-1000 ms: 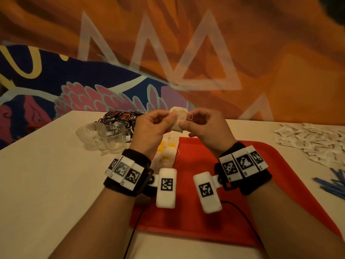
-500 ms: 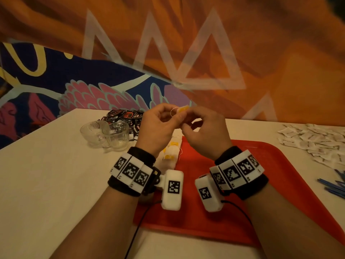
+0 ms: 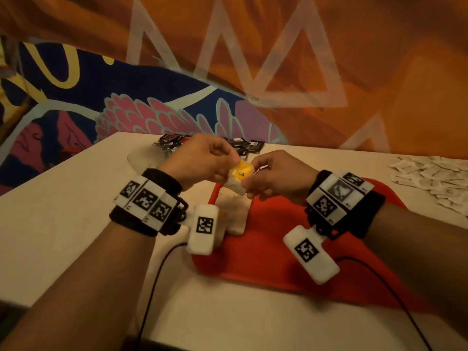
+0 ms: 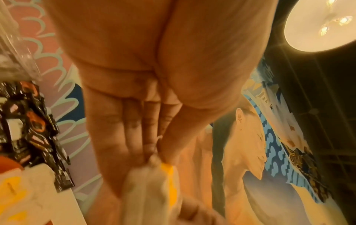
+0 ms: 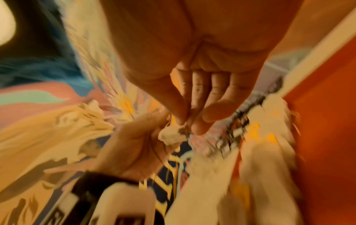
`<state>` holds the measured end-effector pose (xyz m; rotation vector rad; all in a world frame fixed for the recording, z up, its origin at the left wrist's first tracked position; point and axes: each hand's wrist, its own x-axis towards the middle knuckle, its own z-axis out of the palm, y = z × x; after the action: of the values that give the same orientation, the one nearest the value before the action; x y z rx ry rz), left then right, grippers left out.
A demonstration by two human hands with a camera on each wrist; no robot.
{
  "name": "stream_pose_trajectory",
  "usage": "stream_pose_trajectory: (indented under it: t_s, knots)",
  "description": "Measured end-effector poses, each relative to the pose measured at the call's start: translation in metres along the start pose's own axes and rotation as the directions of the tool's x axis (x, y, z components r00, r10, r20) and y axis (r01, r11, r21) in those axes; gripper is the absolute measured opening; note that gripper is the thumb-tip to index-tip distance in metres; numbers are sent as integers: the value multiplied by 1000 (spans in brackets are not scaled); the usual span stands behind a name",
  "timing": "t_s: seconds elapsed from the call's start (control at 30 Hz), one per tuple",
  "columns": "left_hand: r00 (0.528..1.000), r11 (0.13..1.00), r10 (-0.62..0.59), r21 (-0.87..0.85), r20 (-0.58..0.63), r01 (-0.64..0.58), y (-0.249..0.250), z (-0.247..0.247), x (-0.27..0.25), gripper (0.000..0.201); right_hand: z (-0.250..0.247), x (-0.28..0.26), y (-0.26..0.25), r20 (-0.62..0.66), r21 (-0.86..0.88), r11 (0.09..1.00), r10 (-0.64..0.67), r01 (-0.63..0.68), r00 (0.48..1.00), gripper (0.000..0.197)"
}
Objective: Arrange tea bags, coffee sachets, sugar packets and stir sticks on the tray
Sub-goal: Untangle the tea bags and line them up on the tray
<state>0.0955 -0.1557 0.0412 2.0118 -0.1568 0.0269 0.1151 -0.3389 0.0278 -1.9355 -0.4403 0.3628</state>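
- Painted murals in orange, blue and pink back a pale desk (image 3: 76,224), where a red tray (image 3: 278,249) lies in front of the person.
- Both hands meet above the tray's far left corner: the left hand (image 3: 200,158) and the right hand (image 3: 278,176) each pinch the same tea bag (image 3: 238,178), white with a yellow tag, held off the surface.
- Below it, a short row of tea bags (image 3: 233,211) already lies along the tray's left edge.
- Black coffee sachets (image 3: 243,145) are heaped at the desk's far side, beside a clear glass cup (image 3: 141,158); white sugar packets (image 3: 435,178) are scattered at the right. Stir sticks do not show here.
- Risks, as I judge them: two opposing pinches on thin paper could tear the bag or pull the tag's string loose; the string could snag a finger and drag the bag askew on release; setting it down carelessly could knock the laid row out of line.
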Motion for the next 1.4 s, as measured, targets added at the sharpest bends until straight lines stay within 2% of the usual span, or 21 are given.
stream_pose_trajectory:
  t_s: [0.1,0.2,0.27,0.33,0.43,0.53,0.6,0.7,0.83,0.87,0.93,1.0,1.03,1.13,1.27,1.4]
  knots:
    - [998,997,-65,39,10,65,-3,-10,-8,5,17,1,8,105,-2,984,179,-180,978,17]
    - [996,993,-89,73,-15,90,-7,-16,-16,5,29,1,25,174,-93,950,310,-298,935,28]
    - [995,992,-102,71,-19,103,-12,-20,-19,6,35,-1,30,198,-141,919,390,-368,899,26]
    - [994,991,-111,69,-24,112,-16,-23,-23,6,39,-4,29,217,-198,889,451,-413,866,20]
    - [993,989,-117,84,-27,119,-21,-26,-26,7,43,-7,25,255,-299,861,488,-412,835,20]
    - [992,984,-126,130,18,123,-25,-25,-28,8,48,-8,28,223,-320,861,473,-395,852,18]
    - [989,972,-138,196,51,125,-25,-24,-29,8,52,-6,31,173,-383,857,433,-344,885,13]
    - [986,956,-150,263,69,127,-26,-24,-30,6,56,-5,30,127,-481,824,402,-298,907,14]
    - [985,935,-147,339,94,108,-26,-24,-30,6,55,-8,23,84,-667,708,381,-233,921,22]
    - [983,925,-147,368,110,97,-27,-24,-31,6,53,-10,21,68,-730,658,341,-186,938,27]
    - [976,897,-152,437,157,69,-29,-23,-30,7,49,-13,19,55,-814,578,178,-60,982,34]
    - [962,855,-163,518,217,28,-31,-21,-30,10,48,-17,16,112,-789,612,49,59,993,25]
    - [953,828,-175,560,249,6,-32,-20,-30,12,49,-18,14,147,-773,626,29,97,989,18]
    - [919,729,-230,683,321,-56,-30,-14,-32,16,53,-19,14,224,-775,615,54,144,973,7]
    - [884,604,-270,782,382,-154,-31,-5,-34,20,55,-17,20,251,-796,583,76,161,965,14]
    - [907,621,-200,764,371,-176,-34,-10,-30,21,41,-11,16,182,-797,588,21,135,983,15]
